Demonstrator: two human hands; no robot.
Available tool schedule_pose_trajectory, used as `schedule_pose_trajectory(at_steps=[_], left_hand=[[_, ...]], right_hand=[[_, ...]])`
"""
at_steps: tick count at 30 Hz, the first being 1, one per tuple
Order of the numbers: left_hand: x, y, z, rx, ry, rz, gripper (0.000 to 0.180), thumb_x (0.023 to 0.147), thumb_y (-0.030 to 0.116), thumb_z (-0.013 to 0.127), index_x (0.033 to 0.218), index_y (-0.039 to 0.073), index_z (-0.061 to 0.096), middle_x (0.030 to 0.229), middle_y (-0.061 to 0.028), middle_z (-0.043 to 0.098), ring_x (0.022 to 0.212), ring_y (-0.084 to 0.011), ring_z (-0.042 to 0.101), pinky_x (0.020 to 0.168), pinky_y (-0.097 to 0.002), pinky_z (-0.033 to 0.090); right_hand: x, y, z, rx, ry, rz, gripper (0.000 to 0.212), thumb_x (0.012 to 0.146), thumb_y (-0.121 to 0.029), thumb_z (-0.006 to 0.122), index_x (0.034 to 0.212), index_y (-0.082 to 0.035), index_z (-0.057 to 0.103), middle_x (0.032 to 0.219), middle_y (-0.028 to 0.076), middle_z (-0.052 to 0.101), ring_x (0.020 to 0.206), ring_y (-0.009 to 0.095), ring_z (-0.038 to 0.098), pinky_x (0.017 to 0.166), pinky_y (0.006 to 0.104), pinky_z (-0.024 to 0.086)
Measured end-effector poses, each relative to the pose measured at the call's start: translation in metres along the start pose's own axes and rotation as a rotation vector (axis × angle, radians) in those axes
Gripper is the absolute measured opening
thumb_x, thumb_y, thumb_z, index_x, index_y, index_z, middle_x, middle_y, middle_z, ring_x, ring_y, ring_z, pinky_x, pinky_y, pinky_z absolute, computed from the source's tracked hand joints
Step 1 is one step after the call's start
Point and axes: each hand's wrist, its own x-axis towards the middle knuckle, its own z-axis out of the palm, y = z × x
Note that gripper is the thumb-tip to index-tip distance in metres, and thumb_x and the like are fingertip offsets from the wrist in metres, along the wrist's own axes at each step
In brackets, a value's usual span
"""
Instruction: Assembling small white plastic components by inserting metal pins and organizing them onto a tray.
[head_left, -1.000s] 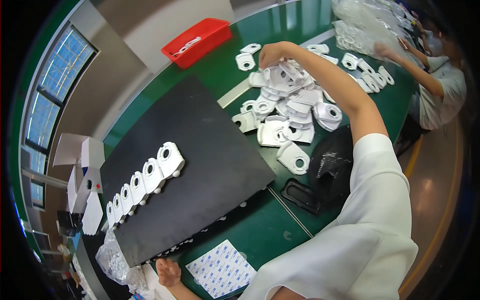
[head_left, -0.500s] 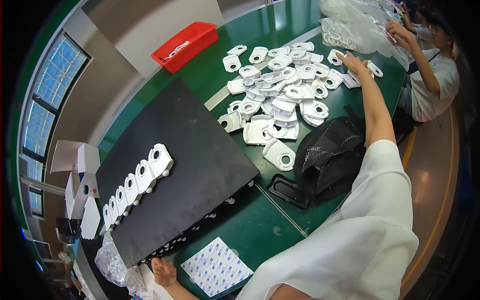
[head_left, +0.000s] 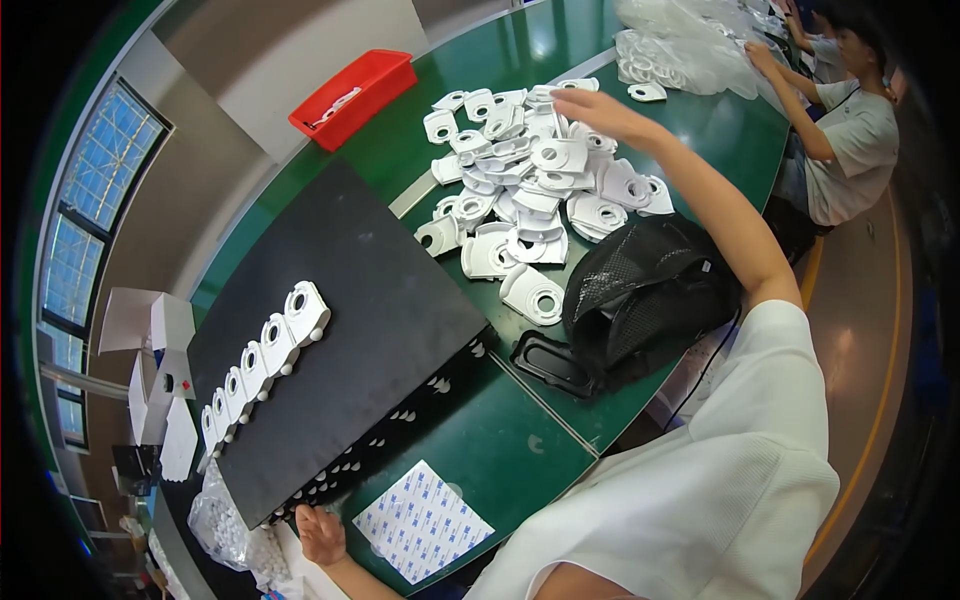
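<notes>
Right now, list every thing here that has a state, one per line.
right hand: open, hovering over the pile
left hand: resting at the board's near edge, empty
pile of white parts: loose, jumbled
row of white parts: lined up on the black board
red bin: open-topped
sticker sheet: lying flat
black mesh bag: slumped

Beyond the right hand (head_left: 600,108), the heap of clear plastic bags (head_left: 690,50) is cut off by the top edge. Whether the right hand's fingers touch the white plastic parts (head_left: 530,170) underneath cannot be told. The left hand (head_left: 322,532) partly hides behind the black tray's (head_left: 350,300) edge.
</notes>
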Motion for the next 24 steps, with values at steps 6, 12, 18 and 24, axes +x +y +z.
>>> schedule_pose_trajectory(at_steps=[6, 12, 18, 24], left_hand=[[0.001, -0.001, -0.005, 0.020, -0.008, 0.005, 0.041, 0.079, 0.030, 0.066, 0.097, 0.007, 0.038, 0.068, -0.0052, 0.042, 0.050, -0.0103, 0.037, 0.036, -0.0201, 0.029], [0.000, 0.000, -0.001, 0.029, 0.045, 0.016, 0.041, 0.078, 0.031, 0.066, 0.095, 0.006, 0.038, 0.066, -0.0054, 0.042, 0.049, -0.0099, 0.037, 0.036, -0.0197, 0.029], [0.001, -0.002, 0.003, 0.024, 0.112, 0.025, 0.047, 0.072, 0.033, 0.072, 0.090, 0.003, 0.041, 0.062, -0.0078, 0.046, 0.045, -0.0115, 0.038, 0.035, -0.0208, 0.028], [0.004, -0.002, 0.003, 0.042, 0.121, 0.005, 0.045, 0.073, 0.034, 0.071, 0.089, 0.003, 0.042, 0.060, -0.0073, 0.046, 0.044, -0.0113, 0.038, 0.035, -0.0208, 0.028]], right_hand=[[0.041, 0.109, -0.081, -0.911, 0.318, 0.101, 0.044, 0.074, -0.004, 0.053, 0.118, -0.002, 0.049, 0.121, 0.018, 0.050, 0.113, 0.032, 0.046, 0.095, 0.0387, 0.037], [0.016, 0.160, -0.090, -0.951, 0.304, 0.250, 0.041, 0.078, -0.009, 0.053, 0.119, -0.011, 0.050, 0.124, 0.013, 0.046, 0.120, 0.030, 0.036, 0.096, 0.0401, 0.035], [0.014, 0.140, -0.090, -1.082, 0.227, 0.023, 0.024, 0.081, -0.024, 0.055, 0.098, -0.007, 0.062, 0.098, 0.012, 0.055, 0.097, 0.030, 0.049, 0.081, 0.0406, 0.043], [0.027, 0.066, -0.079, -0.969, 0.445, -0.152, 0.026, 0.086, -0.024, 0.049, 0.090, -0.002, 0.062, 0.088, 0.015, 0.059, 0.085, 0.033, 0.056, 0.073, 0.0389, 0.044]])
